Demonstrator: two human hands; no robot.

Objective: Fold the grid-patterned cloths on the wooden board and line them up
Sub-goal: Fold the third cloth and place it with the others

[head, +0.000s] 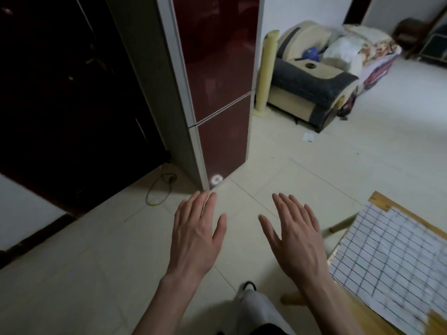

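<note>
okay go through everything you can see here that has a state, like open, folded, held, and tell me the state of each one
left hand: open, fingers straight, held over the floor, holding nothing
right hand: open, fingers straight, holding nothing
grid-patterned cloth: spread flat, unfolded, on the board, untouched
wooden board: mostly covered by the cloth
refrigerator: both doors shut
dark door: appears closed

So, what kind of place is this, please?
Probably a living room in a home: a tiled floor, a dark red fridge, and a beige armchair piled with bedding.
</note>
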